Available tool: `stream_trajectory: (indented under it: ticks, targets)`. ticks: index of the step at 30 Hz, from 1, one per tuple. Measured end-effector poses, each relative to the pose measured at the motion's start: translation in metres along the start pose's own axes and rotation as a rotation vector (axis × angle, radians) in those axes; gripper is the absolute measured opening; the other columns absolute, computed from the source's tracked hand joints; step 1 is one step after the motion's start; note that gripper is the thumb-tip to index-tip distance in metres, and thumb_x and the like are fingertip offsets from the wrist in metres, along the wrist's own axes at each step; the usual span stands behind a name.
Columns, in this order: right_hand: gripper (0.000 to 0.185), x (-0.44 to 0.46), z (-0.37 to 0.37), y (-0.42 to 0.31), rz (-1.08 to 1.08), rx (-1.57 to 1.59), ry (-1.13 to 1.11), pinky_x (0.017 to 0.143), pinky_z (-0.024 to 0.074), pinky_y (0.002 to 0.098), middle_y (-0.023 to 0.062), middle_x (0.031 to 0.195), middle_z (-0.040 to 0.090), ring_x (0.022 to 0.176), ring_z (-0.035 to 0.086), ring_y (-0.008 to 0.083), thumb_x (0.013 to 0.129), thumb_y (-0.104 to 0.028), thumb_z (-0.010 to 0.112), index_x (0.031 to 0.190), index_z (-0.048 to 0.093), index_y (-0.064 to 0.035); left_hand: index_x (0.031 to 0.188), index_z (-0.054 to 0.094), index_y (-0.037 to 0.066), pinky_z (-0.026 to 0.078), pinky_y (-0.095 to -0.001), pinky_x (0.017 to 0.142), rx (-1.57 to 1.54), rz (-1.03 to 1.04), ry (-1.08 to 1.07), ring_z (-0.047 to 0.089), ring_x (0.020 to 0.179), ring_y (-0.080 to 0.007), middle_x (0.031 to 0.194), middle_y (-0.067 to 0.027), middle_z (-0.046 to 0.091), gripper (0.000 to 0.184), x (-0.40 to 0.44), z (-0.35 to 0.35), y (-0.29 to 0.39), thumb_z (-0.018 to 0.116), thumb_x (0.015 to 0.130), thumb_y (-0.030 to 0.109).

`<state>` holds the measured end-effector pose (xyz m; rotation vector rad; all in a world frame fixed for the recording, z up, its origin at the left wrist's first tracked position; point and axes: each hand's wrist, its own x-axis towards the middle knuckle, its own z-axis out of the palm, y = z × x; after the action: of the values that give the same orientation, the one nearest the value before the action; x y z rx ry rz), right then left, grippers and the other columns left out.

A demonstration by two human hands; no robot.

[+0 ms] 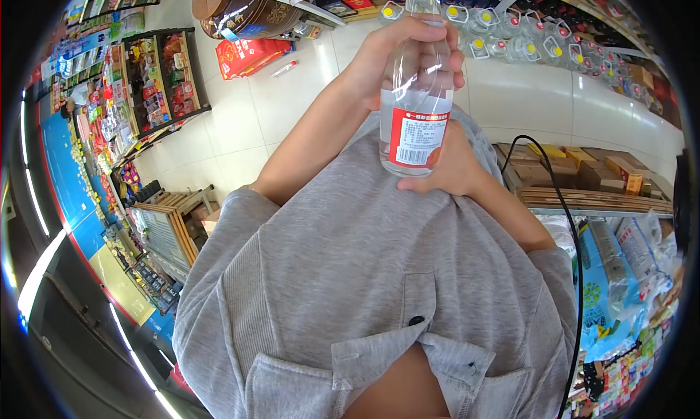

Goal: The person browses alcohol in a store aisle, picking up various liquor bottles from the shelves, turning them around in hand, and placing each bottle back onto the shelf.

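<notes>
A clear glass bottle (419,138) stands nearly upright in front of my chest. Its red and white label, with small print and a barcode, faces me. My left hand (375,58) is closed round the bottle's upper body, just below the neck, with its thumb across the front. Lower down, my right hand (453,164) is closed on the bottle from the right side near the base; some of its fingers are hidden behind the glass. The bottle's top is cut off by the upper edge of the view.
Several clear jugs (503,40) with handles line the floor at the upper right. A red bag (251,56) lies near a large brown jar (244,14). Snack shelves (164,80) stand left, cardboard boxes (601,175) right. A black cable (572,229) hangs at my right side.
</notes>
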<state>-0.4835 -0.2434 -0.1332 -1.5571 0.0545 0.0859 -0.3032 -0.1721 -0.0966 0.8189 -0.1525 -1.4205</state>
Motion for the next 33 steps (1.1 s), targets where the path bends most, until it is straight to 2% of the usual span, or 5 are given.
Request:
stream_trajectory:
  ticks: [14,23,33]
  targets:
    - [0.058,0.002,0.005,0.007,0.035,0.08,-0.024,0.087,0.0529,0.0368,0.0089,0.095,0.073,0.09,0.071,0.0265,0.059,-0.038,0.093,0.103,0.07,-0.0071,0.101,0.059,0.003,0.053,-0.04,0.085,-0.015,-0.013,-0.009,0.066,0.086,-0.0289,0.089,-0.0111,0.064,0.029,-0.001,-0.007,-0.001,0.054,0.091,0.03]
    - [0.059,0.008,0.017,0.0,0.046,0.092,-0.027,0.088,0.053,0.034,0.0068,0.099,0.075,0.092,0.071,0.0207,0.059,-0.035,0.094,0.105,0.071,-0.0072,0.098,0.058,0.004,0.052,-0.0396,0.083,0.007,-0.003,0.032,0.066,0.084,-0.0276,0.089,-0.0106,0.064,0.029,-0.015,-0.01,0.006,0.056,0.089,0.031]
    - [0.06,0.032,0.032,-0.007,0.081,0.031,-0.019,0.088,0.0532,0.0356,0.0083,0.098,0.074,0.092,0.071,0.0235,0.06,-0.037,0.093,0.105,0.07,-0.0062,0.099,0.059,0.005,0.051,-0.0383,0.083,-0.08,-0.009,0.003,0.065,0.085,-0.0272,0.087,-0.0102,0.063,0.029,-0.026,-0.037,0.018,0.058,0.088,0.032]
